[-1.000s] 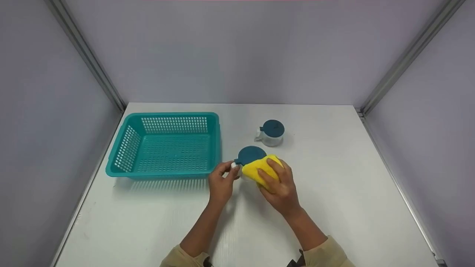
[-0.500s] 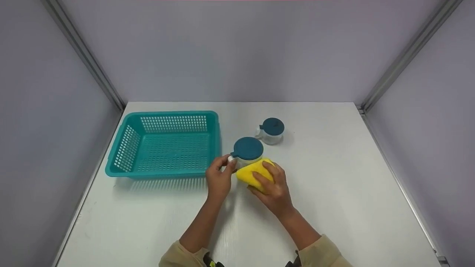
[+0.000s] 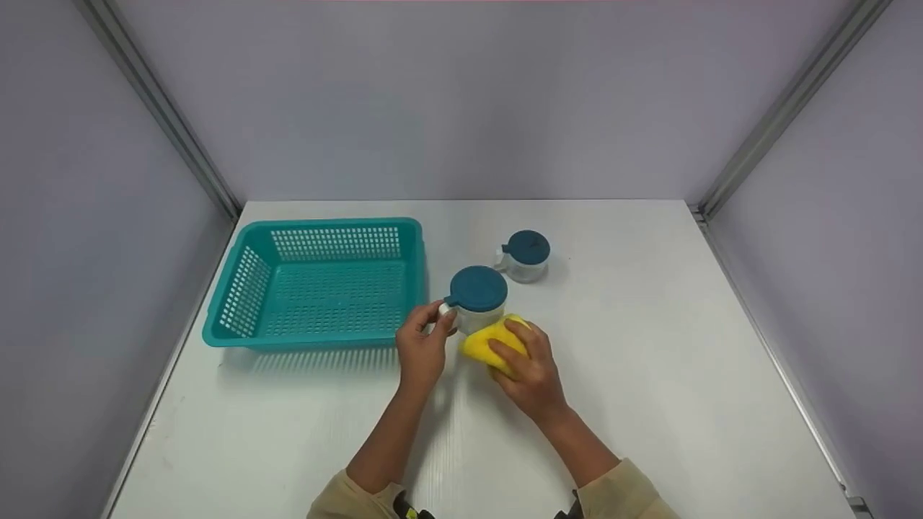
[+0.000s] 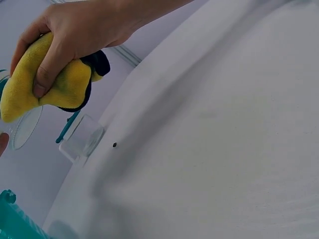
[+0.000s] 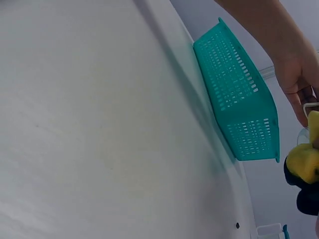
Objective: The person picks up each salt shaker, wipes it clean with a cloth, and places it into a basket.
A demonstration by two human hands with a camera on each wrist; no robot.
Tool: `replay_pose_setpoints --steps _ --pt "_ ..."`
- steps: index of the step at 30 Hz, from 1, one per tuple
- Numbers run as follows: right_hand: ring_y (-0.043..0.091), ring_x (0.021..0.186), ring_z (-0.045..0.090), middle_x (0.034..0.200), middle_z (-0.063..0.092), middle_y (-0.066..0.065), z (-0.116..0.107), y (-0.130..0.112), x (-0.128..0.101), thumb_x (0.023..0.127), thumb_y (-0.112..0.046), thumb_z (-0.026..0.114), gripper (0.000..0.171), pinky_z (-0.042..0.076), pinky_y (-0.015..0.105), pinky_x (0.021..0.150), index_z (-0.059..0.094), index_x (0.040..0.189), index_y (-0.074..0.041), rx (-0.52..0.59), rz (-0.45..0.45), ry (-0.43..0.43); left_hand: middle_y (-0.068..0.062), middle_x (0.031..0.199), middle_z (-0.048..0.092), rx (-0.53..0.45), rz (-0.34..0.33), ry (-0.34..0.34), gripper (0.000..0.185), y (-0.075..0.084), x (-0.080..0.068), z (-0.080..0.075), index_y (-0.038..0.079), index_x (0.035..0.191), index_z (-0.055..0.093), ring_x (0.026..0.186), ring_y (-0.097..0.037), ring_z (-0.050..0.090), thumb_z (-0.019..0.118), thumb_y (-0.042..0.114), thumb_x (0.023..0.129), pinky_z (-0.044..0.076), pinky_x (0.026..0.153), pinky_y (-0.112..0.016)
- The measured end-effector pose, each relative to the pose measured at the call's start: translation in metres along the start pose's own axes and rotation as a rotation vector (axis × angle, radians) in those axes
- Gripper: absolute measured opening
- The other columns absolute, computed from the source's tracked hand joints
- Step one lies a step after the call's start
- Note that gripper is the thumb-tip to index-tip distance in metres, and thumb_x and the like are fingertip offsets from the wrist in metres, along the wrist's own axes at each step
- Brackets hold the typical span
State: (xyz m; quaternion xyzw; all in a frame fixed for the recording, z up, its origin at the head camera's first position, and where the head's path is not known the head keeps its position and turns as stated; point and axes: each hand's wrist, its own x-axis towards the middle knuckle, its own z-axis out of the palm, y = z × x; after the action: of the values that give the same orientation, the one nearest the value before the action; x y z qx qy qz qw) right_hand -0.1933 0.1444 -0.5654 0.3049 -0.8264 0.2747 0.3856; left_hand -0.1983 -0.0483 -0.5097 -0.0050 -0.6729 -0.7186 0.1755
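Head view: the left hand (image 3: 422, 346) pinches the white handle (image 3: 447, 308), steadying the lidded jar (image 3: 476, 299); right hand (image 3: 530, 375), fingers curled, presses the yellow sponge (image 3: 487, 342) against its side.

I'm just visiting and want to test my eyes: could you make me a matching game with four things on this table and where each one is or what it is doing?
Things:
1. basket
2. sponge
3. near jar
4. far jar

States:
A. stands alone, no hand on it
B. gripped in the right hand, pressed to a jar's side
C. handle pinched by the left hand
D. teal, with nothing in it, on the left of the table

Pairs: 1-D, 2-B, 3-C, 4-A
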Motion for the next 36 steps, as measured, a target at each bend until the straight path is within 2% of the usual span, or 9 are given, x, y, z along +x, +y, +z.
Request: replay_pose_setpoints --steps 6,14,19,25,31,36 --pt "0.029 0.119 0.053 0.132 0.056 0.014 0.003 0.004 -0.005 0.074 -0.007 0.083 0.042 0.037 0.021 0.113 0.072 0.113 -0.017 0.061 0.054 0.006 -0.017 0.098 0.063 -0.018 0.017 0.011 0.021 0.004 -0.001 -0.002 -0.005 0.112 0.068 0.09 -0.018 0.062 0.066 0.002 0.093 0.062 0.076 -0.037" --pt "0.025 0.118 0.053 0.135 0.053 0.011 0.003 0.006 -0.009 0.076 -0.001 0.08 0.043 0.039 0.018 0.109 0.07 0.116 -0.016 0.233 0.263 0.0 -0.017 0.097 0.063 -0.028 0.031 0.014 0.021 0.005 -0.003 -0.002 -0.005 0.112 0.068 0.09 -0.018 0.063 0.066 0.001 0.092 0.061 0.077 -0.041" --pt "0.024 0.12 0.053 0.136 0.053 0.01 0.001 0.008 -0.005 0.078 0.001 0.078 0.043 0.041 0.018 0.109 0.069 0.117 -0.016 0.315 0.353 0.018 -0.018 0.097 0.063 -0.029 0.021 0.02 0.02 0.007 -0.003 -0.003 -0.004 0.111 0.069 0.091 -0.021 0.062 0.066 0.002 0.093 0.061 0.078 -0.04" --pt "0.022 0.12 0.053 0.135 0.054 0.011 -0.003 0.006 0.002 0.078 0.003 0.078 0.041 0.039 0.013 0.107 0.069 0.115 -0.012 0.331 0.506 0.048 -0.017 0.098 0.063 -0.042 0.006 0.026 0.019 0.008 -0.003 -0.003 -0.003 0.11 0.069 0.092 -0.02 0.061 0.066 0.002 0.093 0.061 0.079 -0.037" --pt "0.027 0.12 0.051 0.136 0.051 0.02 -0.01 0.005 0.014 0.079 0.007 0.075 0.038 0.038 0.01 0.105 0.067 0.116 -0.002 0.346 0.641 0.064 -0.019 0.098 0.063 -0.046 0.035 0.014 0.02 0.007 -0.002 -0.003 -0.005 0.111 0.068 0.091 -0.02 0.061 0.066 0.001 0.092 0.062 0.077 -0.04" --pt "0.02 0.119 0.05 0.138 0.051 0.009 -0.015 0.015 0.021 0.082 0.0 0.076 0.038 0.04 0.013 0.102 0.067 0.118 -0.01 0.365 0.724 0.066 -0.018 0.097 0.063 -0.042 -0.008 -0.007 0.02 0.006 -0.004 -0.005 -0.005 0.111 0.068 0.09 -0.019 0.062 0.066 0.003 0.093 0.062 0.076 -0.039"
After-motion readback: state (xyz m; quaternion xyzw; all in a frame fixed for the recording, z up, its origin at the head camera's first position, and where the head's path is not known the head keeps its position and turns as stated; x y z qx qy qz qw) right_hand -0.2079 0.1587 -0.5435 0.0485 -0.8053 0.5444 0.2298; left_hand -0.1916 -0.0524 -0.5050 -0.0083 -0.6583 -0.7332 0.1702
